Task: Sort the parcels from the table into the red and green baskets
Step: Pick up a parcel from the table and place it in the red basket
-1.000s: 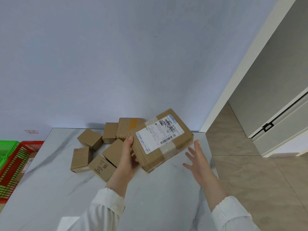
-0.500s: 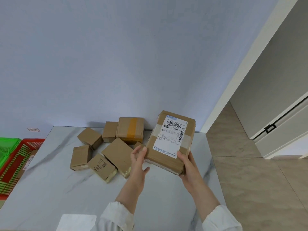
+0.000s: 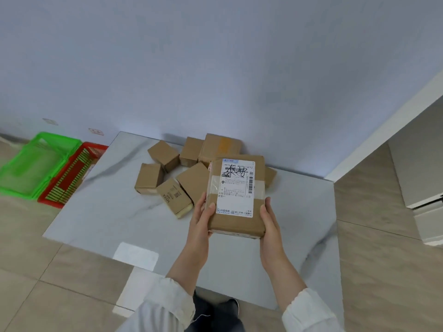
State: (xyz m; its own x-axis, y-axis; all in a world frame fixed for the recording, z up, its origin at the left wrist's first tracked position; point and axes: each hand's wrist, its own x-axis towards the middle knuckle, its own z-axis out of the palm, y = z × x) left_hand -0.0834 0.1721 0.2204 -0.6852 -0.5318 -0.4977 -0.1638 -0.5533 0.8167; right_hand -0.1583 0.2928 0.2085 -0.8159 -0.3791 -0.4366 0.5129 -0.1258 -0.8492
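Clamped from 2 sides near its nearer end: labelled parcel (image 3: 236,197), left hand (image 3: 200,219) curled round the left edge with thumb on top, right hand (image 3: 269,221) wrapped along the right edge, apparently clear of the table (image 3: 96,212), label tilted up, likely for reading before choosing a basket. Long axis running away from the grip toward the wall, barcode end farthest. Just beyond and left of the grip, loose parcels (image 3: 149,178); far left, red basket (image 3: 72,178) and green basket (image 3: 60,140).
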